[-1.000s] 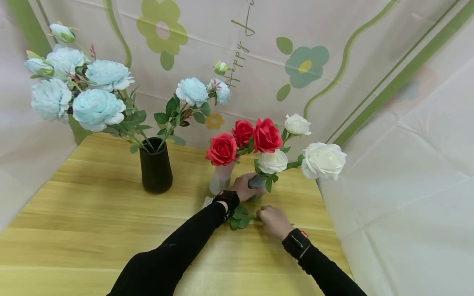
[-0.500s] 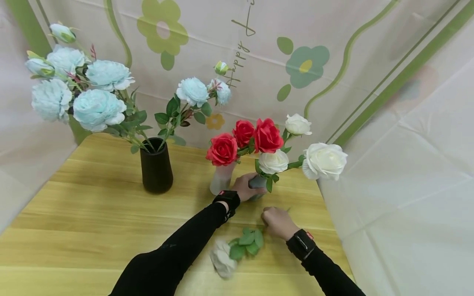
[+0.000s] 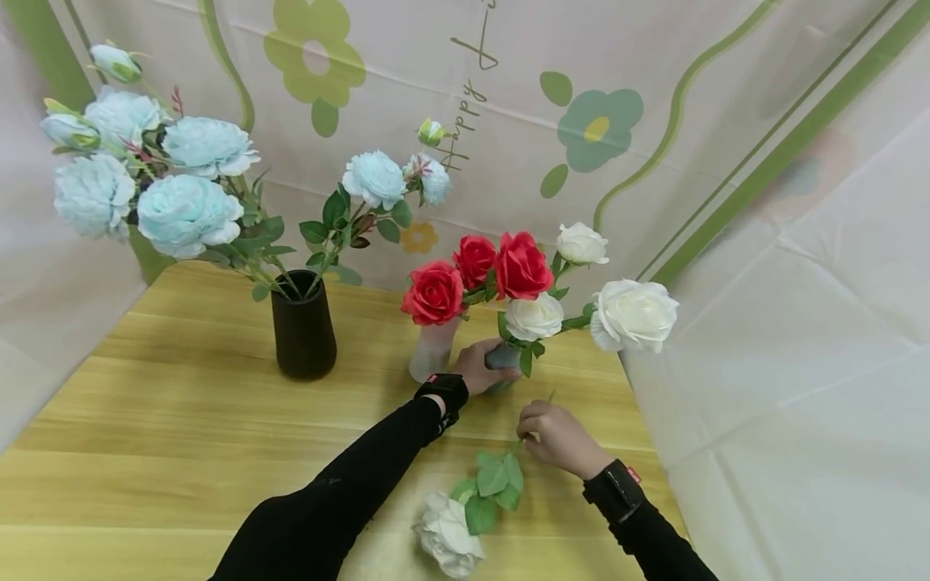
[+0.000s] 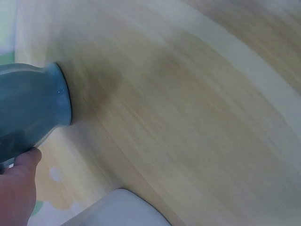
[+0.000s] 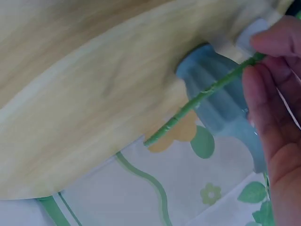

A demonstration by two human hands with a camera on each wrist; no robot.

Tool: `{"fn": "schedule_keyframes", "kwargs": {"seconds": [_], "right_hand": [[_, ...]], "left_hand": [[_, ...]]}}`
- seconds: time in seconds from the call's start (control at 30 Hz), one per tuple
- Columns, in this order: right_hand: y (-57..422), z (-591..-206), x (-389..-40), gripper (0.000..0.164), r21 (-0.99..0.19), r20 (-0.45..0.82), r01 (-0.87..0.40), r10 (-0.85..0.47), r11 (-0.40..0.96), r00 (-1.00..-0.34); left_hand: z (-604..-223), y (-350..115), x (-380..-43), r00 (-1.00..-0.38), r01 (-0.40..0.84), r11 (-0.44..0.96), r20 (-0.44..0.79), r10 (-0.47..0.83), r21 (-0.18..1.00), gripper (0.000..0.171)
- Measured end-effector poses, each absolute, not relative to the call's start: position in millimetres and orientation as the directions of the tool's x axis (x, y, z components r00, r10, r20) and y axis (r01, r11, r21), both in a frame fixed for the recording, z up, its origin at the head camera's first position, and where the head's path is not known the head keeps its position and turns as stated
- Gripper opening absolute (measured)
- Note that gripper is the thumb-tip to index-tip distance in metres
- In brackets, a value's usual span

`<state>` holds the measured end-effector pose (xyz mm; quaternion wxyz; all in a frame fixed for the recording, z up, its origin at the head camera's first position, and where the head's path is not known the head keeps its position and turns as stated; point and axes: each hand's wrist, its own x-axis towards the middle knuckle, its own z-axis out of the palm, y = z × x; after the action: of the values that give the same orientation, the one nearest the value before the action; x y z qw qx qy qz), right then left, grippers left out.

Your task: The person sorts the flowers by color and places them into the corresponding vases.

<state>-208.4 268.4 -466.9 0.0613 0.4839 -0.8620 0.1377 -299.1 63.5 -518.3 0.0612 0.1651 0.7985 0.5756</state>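
Observation:
My left hand [image 3: 475,368] grips a blue-grey vase [image 3: 503,357] at the right of the table, its thumb seen against the side of the vase [image 4: 33,103] in the left wrist view. White roses [image 3: 535,316] stand in that vase. Nearer to me, my right hand [image 3: 561,440] pinches the green stem [image 5: 202,96] of another white rose [image 3: 449,534]. That rose's head points toward me, low over the table, with green leaves [image 3: 479,513] below the bloom. The bare stem end points away, passing in front of the vase in the right wrist view.
Left of the blue-grey vase stands a pale vase [image 3: 430,355] with red roses [image 3: 433,293]. A black vase [image 3: 305,339] with light blue flowers [image 3: 190,216] is farther left. A printed cloth [image 3: 465,97] hangs behind the wooden table [image 3: 182,420].
My right hand has moved slightly right and turned the rose, swinging its head from behind my left forearm toward me. My left hand stays on the vase.

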Motion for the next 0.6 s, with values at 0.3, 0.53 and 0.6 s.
{"fn": "schedule_keyframes", "kwargs": {"seconds": [0.3,0.53,0.6], "right_hand": [[273.2,-447.5,-205.3,0.025,-0.217,0.524,-0.847,-0.674,0.486,-0.521],[277.0,-443.9,-209.0,0.023,-0.296,0.693,-0.867,-0.535,0.401,-0.484],[276.3,-440.5,-208.6,0.010,-0.290,0.731,-0.877,-0.502,0.384,-0.462]], "left_hand": [[-517.3,63.3,-298.5,-0.936,0.198,0.290,0.093,0.339,0.936,0.076],[-524.8,62.6,-300.9,-0.931,0.219,0.280,0.115,0.346,0.935,0.076],[-524.7,62.5,-300.9,-0.931,0.219,0.282,0.113,0.346,0.934,0.077]]}}
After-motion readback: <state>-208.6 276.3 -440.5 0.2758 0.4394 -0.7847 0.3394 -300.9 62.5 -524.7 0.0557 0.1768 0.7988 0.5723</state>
